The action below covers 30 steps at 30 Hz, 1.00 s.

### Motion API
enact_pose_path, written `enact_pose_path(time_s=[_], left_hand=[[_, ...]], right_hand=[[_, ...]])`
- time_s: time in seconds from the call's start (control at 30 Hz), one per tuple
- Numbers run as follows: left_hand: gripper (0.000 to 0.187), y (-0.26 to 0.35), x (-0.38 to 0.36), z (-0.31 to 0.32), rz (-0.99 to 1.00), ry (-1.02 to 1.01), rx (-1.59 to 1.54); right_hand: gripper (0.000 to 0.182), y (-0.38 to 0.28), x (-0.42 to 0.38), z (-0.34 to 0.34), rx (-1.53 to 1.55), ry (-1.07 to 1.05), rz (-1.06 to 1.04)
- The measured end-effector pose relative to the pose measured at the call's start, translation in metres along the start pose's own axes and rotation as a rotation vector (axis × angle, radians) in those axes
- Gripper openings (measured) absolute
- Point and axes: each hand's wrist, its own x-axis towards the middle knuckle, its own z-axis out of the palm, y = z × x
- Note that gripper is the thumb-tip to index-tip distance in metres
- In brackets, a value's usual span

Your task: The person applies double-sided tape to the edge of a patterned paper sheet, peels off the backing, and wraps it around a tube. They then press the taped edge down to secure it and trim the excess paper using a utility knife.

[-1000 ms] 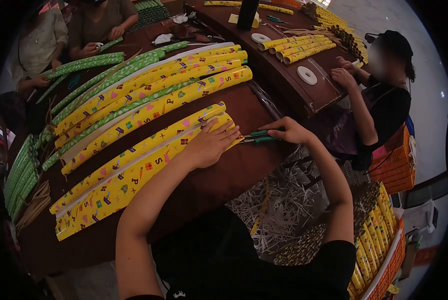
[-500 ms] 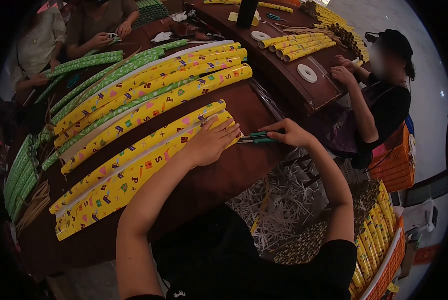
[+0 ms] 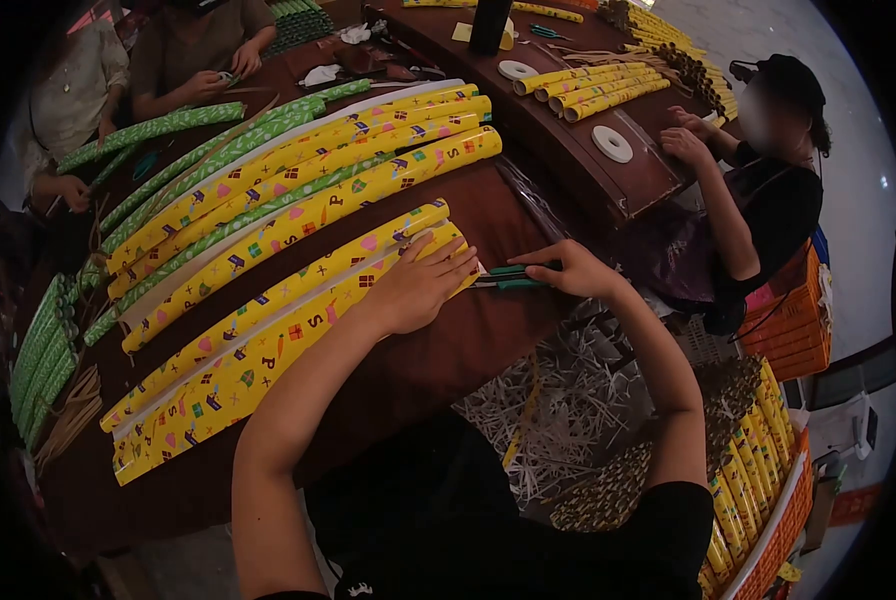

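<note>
A yellow printed sheet of wrapping paper (image 3: 258, 365) lies on the dark table in front of me, partly rolled along its far side, with a pale strip along the roll. My left hand (image 3: 421, 287) rests on its right end, fingers stretched out over the paper. Just right of that end, my right hand (image 3: 571, 272) grips green-handled scissors (image 3: 513, 277). The blades point left at the paper's edge, and their tips are too small to make out clearly.
Yellow rolls (image 3: 408, 160) and green rolls (image 3: 178, 120) lie beyond the sheet. White paper shreds (image 3: 558, 410) and a crate of rolls (image 3: 758, 490) are below the table's right edge. A co-worker (image 3: 768, 200) sits right at another table; others work top left.
My hands and the scissors have barely moved. At the top left, a co-worker's green roll has shifted left and that person's hand is lower.
</note>
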Motion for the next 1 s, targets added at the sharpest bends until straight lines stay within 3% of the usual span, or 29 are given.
enact_pose_path(time_s=[0.33, 0.4, 0.5, 1.0], left_hand=[[0.051, -0.001, 0.001, -0.001, -0.021, -0.033, -0.060], [0.051, -0.001, 0.001, -0.002, -0.016, -0.032, -0.044], [0.051, -0.001, 0.001, -0.001, -0.009, -0.024, -0.026], [0.047, -0.002, 0.001, 0.000, -0.003, 0.012, -0.045]], right_hand=[[0.030, -0.014, -0.002, 0.001, -0.031, 0.031, 0.031], [0.030, -0.021, -0.002, 0.000, -0.047, 0.014, 0.121], [0.030, -0.012, 0.000, 0.007, -0.034, 0.046, 0.014], [0.030, -0.018, -0.004, 0.013, -0.049, 0.047, 0.062]])
